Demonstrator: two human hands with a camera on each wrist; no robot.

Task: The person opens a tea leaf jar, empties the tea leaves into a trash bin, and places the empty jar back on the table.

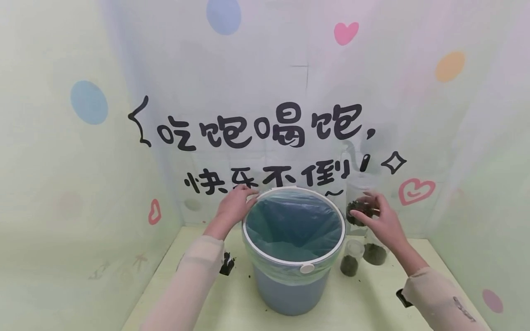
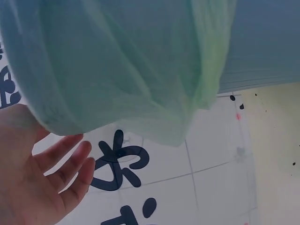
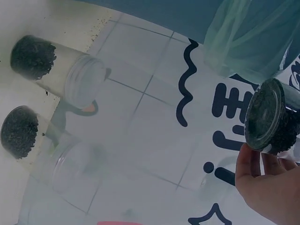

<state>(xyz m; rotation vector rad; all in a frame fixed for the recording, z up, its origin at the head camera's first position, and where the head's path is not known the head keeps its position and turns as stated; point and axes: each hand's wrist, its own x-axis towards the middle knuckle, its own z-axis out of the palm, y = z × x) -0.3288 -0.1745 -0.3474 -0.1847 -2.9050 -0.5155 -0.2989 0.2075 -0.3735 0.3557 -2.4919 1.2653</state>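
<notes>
One wide bin rim [image 1: 285,262], L fingers [image 2: 72,164] apart at edge, R fingers [image 3: 246,165] round jar [image 3: 266,115] nr opp. side

Wall [image 1: 256,69]: soft, even light is washing it pale in the head view.
Counter [image 1: 232,305]: a faint shadow is spreading right of the bin [image 1: 290,296].
Wrist views: both are looking dimmer, greyer; standing jars [image 3: 61,72] are turning hazy.

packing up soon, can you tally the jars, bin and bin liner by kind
Clear jars with dark contents: 3 (the held jar in the right hand; a second jar and a third jar on the table)
Blue bin: 1
Green bin liner: 1
Total: 5
</notes>
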